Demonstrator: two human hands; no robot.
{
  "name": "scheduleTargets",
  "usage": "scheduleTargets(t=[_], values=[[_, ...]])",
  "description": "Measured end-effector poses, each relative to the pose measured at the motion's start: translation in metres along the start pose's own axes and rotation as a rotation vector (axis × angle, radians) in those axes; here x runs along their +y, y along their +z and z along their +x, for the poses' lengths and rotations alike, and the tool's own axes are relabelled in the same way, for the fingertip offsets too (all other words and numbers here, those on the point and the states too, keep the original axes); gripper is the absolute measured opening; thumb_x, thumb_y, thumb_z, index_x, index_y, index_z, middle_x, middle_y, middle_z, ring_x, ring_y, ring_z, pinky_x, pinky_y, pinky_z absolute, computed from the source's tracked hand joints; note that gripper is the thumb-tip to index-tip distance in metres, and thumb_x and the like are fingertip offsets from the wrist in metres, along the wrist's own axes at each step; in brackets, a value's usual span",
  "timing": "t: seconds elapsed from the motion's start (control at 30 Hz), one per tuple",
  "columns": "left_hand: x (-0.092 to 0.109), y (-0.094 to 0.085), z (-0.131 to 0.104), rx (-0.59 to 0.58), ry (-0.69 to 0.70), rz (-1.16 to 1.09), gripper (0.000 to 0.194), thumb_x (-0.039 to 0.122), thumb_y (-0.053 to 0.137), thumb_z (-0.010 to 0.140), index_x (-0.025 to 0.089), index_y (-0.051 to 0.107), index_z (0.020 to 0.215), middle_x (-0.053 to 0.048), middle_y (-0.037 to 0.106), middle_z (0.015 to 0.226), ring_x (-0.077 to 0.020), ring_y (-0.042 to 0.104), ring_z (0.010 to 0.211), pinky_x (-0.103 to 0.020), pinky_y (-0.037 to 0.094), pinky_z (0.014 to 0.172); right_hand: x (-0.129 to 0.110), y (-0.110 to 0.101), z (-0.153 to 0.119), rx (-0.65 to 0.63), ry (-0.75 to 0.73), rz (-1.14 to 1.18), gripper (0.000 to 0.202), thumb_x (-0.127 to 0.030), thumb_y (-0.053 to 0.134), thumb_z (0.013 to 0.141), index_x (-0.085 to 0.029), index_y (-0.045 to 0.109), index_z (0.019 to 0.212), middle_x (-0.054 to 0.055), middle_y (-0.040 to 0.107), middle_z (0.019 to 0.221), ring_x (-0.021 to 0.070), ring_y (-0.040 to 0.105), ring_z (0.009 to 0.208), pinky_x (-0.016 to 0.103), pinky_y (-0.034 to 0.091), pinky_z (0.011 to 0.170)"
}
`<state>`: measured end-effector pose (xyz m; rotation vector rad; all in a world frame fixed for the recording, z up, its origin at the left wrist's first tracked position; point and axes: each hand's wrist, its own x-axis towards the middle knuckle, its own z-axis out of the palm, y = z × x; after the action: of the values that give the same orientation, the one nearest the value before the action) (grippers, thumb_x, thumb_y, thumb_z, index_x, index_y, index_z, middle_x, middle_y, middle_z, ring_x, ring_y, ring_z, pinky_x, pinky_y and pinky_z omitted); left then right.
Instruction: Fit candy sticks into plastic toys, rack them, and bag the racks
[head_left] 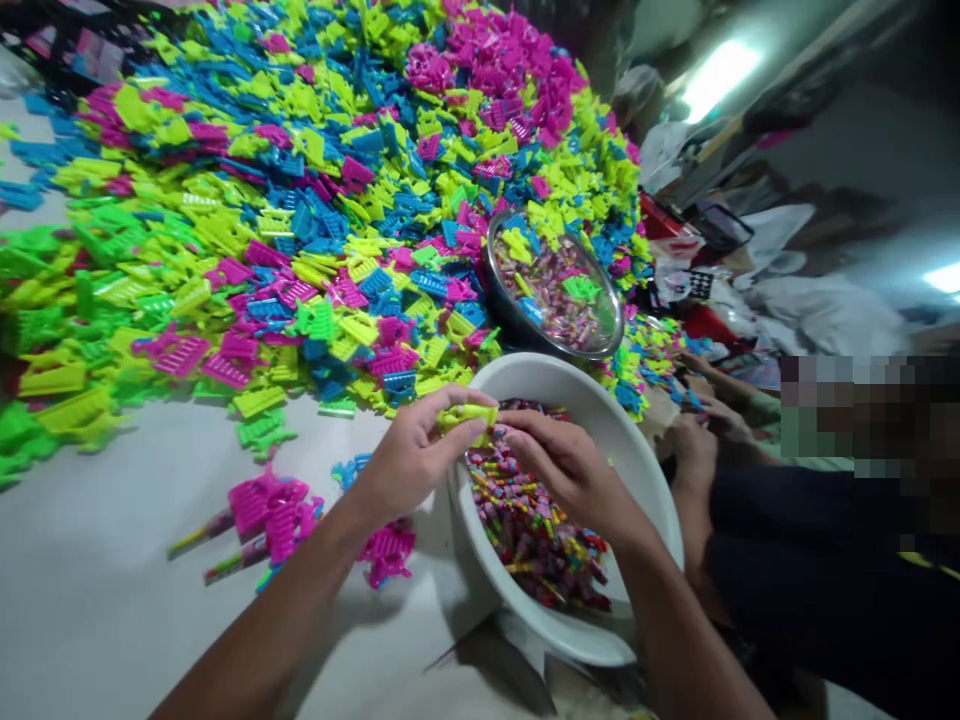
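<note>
A yellow plastic piece (466,420) is pinched between the fingers and thumb of my left hand (424,445), above the left rim of a white basin (664,500). My right hand (574,460) reaches in from the other side, its fingertips at the right end of the yellow piece; whether they grip anything is too small to tell. Inside the basin lie many small wrapped sticks (532,520) in pink, red and yellow. Left of my left forearm, a small group of pink pieces (274,510) rests on the white table (112,560) beside two pen-like sticks (236,560).
A large heap of yellow, blue, pink and green plastic pieces (300,220) covers the table's far side. A metal bowl (616,325) of small wrapped items stands behind the basin. At the right sits a person in dark clothing (795,560), with other hands (720,410) nearby.
</note>
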<state>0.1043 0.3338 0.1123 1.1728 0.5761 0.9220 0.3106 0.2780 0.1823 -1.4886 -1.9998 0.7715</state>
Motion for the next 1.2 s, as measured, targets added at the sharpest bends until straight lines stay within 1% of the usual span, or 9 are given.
scheduleTargets(t=[0.1,0.2,0.4,0.47,0.57,0.67,0.87,1.1,1.2], values=[[-0.003,-0.011,0.003,-0.108,-0.105,-0.173,0.043,0.047,0.082,0.095,0.02,0.073,0.127,-0.005,0.077,0.103,-0.0183,0.074,0.085,-0.033,0.062,0.083,-0.006,0.001,0.001,-0.059,0.05,0.054,0.03,-0.04,0.053,0.115,-0.025,0.077,0.125,0.005,0.08,0.103,0.0213,0.074,0.096,0.03,0.057,0.086],[-0.004,-0.018,0.005,-0.088,-0.129,-0.133,0.044,0.052,0.078,0.097,0.022,0.073,0.129,-0.005,0.077,0.105,-0.0196,0.074,0.087,-0.033,0.061,0.079,-0.008,0.005,0.001,-0.056,0.119,0.092,0.028,-0.042,0.055,0.114,-0.023,0.075,0.116,0.003,0.077,0.096,0.0184,0.069,0.084,0.027,0.053,0.077],[-0.003,-0.045,0.012,0.166,0.003,0.47,0.041,0.055,0.048,0.112,0.021,0.071,0.112,-0.006,0.074,0.101,-0.022,0.07,0.092,-0.035,0.053,0.085,-0.009,0.013,0.003,-0.14,0.023,0.116,0.026,-0.039,0.057,0.115,-0.022,0.073,0.104,0.002,0.074,0.095,0.0177,0.068,0.088,0.028,0.05,0.083],[-0.009,-0.059,0.012,0.103,0.001,0.819,0.033,0.044,0.046,0.112,0.021,0.069,0.107,-0.006,0.072,0.095,-0.0239,0.067,0.089,-0.036,0.049,0.084,-0.008,0.014,0.004,-0.166,-0.04,0.074,0.024,-0.037,0.055,0.115,-0.023,0.074,0.111,0.004,0.075,0.104,0.0194,0.07,0.097,0.03,0.05,0.09],[-0.022,-0.073,0.009,-0.051,-0.007,1.058,0.019,0.031,0.054,0.106,0.021,0.071,0.104,-0.009,0.07,0.103,-0.0274,0.066,0.099,-0.037,0.049,0.089,0.0,0.014,0.007,-0.019,0.004,-0.075,0.027,-0.036,0.052,0.116,-0.022,0.073,0.106,0.004,0.074,0.098,0.0197,0.068,0.09,0.031,0.049,0.085],[-0.036,-0.073,0.006,-0.12,0.0,1.08,0.012,0.024,0.063,0.098,0.021,0.073,0.106,-0.011,0.067,0.11,-0.0291,0.063,0.105,-0.037,0.049,0.091,0.015,0.014,0.007,0.001,0.096,-0.225,0.019,-0.029,0.056,0.113,-0.021,0.073,0.108,0.005,0.077,0.102,0.0207,0.07,0.092,0.032,0.05,0.086],[-0.051,-0.057,0.005,-0.272,0.024,1.255,0.012,0.02,0.063,0.096,0.019,0.068,0.107,-0.015,0.062,0.119,-0.0315,0.058,0.104,-0.042,0.047,0.091,0.032,0.031,0.002,-0.401,0.128,-0.639,0.02,-0.025,0.061,0.108,-0.019,0.07,0.125,0.012,0.073,0.124,0.0256,0.071,0.107,0.033,0.053,0.09],[-0.051,-0.06,0.001,-0.265,-0.078,1.134,0.029,0.011,0.059,0.091,0.02,0.059,0.119,-0.008,0.068,0.095,-0.0239,0.062,0.08,-0.033,0.043,0.069,0.042,0.052,0.005,-0.416,0.175,-0.787,0.026,-0.029,0.055,0.111,-0.019,0.064,0.133,0.016,0.066,0.131,0.0263,0.071,0.107,0.031,0.055,0.083],[-0.048,-0.065,0.005,-0.278,-0.107,1.083,0.014,0.014,0.062,0.091,0.022,0.064,0.103,-0.006,0.069,0.088,-0.0228,0.063,0.077,-0.032,0.039,0.066,0.045,0.052,0.006,-0.441,0.181,-0.797,0.025,-0.029,0.058,0.108,-0.019,0.067,0.129,0.017,0.066,0.129,0.0281,0.071,0.108,0.032,0.055,0.083]])
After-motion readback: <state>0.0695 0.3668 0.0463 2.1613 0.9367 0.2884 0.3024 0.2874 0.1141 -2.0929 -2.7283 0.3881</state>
